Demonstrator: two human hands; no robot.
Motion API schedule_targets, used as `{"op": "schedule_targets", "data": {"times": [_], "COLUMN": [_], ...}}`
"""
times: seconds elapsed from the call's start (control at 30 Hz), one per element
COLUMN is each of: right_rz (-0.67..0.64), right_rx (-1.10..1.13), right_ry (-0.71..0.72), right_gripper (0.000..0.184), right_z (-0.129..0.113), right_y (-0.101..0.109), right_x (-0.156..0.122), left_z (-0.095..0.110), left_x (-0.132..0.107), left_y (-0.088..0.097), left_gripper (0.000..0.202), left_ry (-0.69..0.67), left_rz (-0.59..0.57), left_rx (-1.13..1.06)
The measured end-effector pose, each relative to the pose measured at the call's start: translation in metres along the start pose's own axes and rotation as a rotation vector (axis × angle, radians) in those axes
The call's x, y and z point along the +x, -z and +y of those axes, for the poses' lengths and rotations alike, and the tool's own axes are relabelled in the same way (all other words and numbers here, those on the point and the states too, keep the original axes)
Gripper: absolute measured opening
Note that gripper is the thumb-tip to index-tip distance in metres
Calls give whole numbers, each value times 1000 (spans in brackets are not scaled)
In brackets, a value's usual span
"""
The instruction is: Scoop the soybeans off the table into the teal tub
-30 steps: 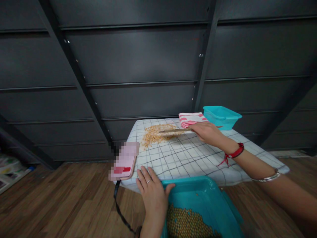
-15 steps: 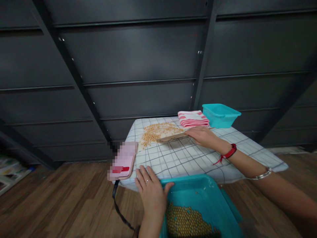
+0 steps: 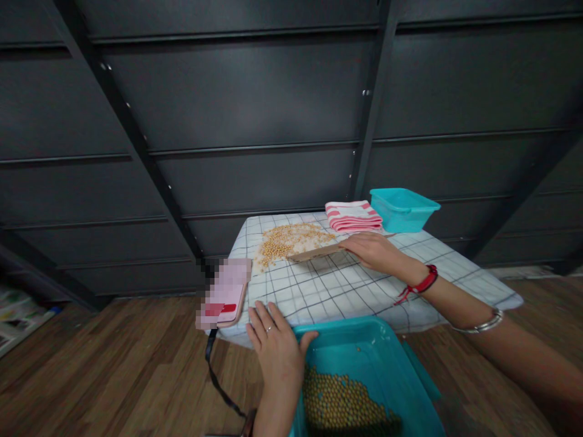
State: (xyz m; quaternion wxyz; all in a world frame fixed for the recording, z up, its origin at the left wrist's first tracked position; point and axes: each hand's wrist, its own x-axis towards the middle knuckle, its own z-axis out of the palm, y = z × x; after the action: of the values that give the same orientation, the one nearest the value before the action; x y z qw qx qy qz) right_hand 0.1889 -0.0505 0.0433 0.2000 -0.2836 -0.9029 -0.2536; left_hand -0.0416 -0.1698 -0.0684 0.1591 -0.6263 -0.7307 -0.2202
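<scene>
My right hand (image 3: 371, 250) grips a flat piece of cardboard (image 3: 314, 251) by its right end, tilted over the checked tablecloth (image 3: 291, 291). Just behind the cardboard lies a spread of soybeans (image 3: 277, 246), with pale bits among them. Fingers stretched out, my left hand (image 3: 277, 346) rests on the front edge of the cloth, its thumb at the rim of a teal tub (image 3: 382, 352). Many round, yellowish beans (image 3: 344, 400) cover the near part of that tub's floor.
A folded pink-and-white towel (image 3: 353, 216) and a small turquoise basket (image 3: 403, 211) stand at the back of the table. On the left edge lies a pink phone (image 3: 228, 291) with a black strap (image 3: 214, 376) hanging down. A dark panelled wall (image 3: 255, 97) rises behind.
The whole view has shifted slightly. Both hands and the cardboard keep nearly the same places on the table, and the cardboard is still held in my right hand.
</scene>
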Motion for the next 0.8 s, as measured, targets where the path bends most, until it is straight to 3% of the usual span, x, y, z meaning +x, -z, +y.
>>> {"op": "schedule_targets", "data": {"times": [0.17, 0.47, 0.8], "right_rz": [-4, 11, 37], "right_rx": [-1, -14, -26], "right_ry": [-18, -50, -39], "right_gripper": [30, 33, 30], "right_z": [1, 2, 2], "right_y": [11, -8, 9], "right_x": [-9, 0, -11], "left_z": [2, 4, 5], "left_x": [2, 2, 3], "left_y": [6, 5, 6], "left_gripper": [87, 88, 88], "left_ry": [2, 28, 12], "left_rz": [-46, -43, -27], "left_rx": [3, 7, 33]}}
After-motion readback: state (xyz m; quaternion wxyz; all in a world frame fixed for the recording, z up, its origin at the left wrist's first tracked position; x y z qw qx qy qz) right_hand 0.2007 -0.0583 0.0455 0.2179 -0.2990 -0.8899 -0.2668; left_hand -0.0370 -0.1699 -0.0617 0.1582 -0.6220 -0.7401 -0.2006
